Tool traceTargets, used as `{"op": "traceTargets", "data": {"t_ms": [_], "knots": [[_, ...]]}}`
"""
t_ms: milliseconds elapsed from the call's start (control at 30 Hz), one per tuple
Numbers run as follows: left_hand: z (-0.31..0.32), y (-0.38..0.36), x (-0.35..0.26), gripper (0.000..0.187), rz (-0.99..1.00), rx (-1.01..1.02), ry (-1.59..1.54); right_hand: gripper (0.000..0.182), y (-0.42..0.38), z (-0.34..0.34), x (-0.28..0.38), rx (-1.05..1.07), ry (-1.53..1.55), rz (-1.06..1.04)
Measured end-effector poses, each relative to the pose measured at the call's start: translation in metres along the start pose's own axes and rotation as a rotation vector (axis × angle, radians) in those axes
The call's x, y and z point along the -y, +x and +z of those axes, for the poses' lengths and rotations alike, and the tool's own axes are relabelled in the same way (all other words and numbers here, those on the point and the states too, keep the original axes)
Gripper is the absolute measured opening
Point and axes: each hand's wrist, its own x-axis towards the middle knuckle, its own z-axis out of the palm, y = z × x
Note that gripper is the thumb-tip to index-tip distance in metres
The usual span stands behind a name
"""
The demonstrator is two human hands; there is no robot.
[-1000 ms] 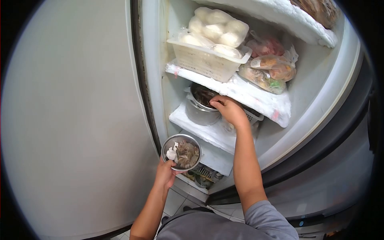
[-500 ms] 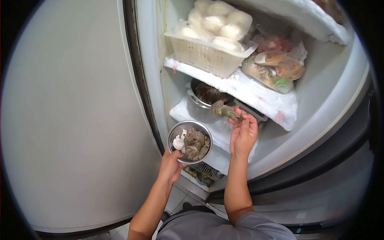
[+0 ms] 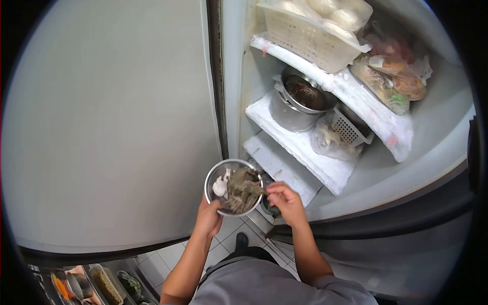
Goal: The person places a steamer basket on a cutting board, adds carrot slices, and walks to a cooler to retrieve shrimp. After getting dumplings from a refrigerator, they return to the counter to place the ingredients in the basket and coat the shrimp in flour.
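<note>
My left hand [image 3: 208, 217] grips the lower left side of a round steel bowl [image 3: 209, 190], thumb over the rim. Inside it lie several grey-brown shrimp [image 3: 238, 202] and some white lumps [image 3: 220, 187] whose kind I cannot make out. At the bowl's right rim, my right hand [image 3: 283, 199] pinches the tail end of a shrimp [image 3: 251, 188]; its body lies over the others in the bowl. Up on the freezer shelf stands a steel pot [image 3: 292, 116] with more dark shrimp [image 3: 304, 94] showing inside.
Frost covers the freezer shelves [image 3: 305, 152]. A white basket [image 3: 315, 43] of bagged white balls sits above, beside bagged food [image 3: 394, 84]. A small perforated basket [image 3: 348, 129] and a plastic bag [image 3: 328, 140] are near the pot. The open door [image 3: 117, 127] fills the left; food trays [image 3: 104, 284] show lower left.
My right hand has brought the shrimp down and left from near the pot to the bowl. The view has shifted, and the freezer now appears farther up and right.
</note>
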Motion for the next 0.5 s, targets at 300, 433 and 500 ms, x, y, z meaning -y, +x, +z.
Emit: {"op": "traceTargets", "data": {"t_ms": [300, 433, 500], "knots": [[-0.118, -0.132, 0.037, 0.069, -0.042, -0.066, -0.072, 0.032, -0.032, 0.07, 0.092, 0.548, -0.073, -0.053], [-0.22, -0.192, 0.071, 0.069, -0.066, -0.078, -0.05, 0.041, -0.06, 0.229, 0.151, 1.262, -0.12, -0.083], [-0.25, -0.23, 0.069, 0.07, -0.085, -0.108, 0.097, 0.043, -0.091, 0.31, 0.122, 1.309, -0.207, -0.443]]}}
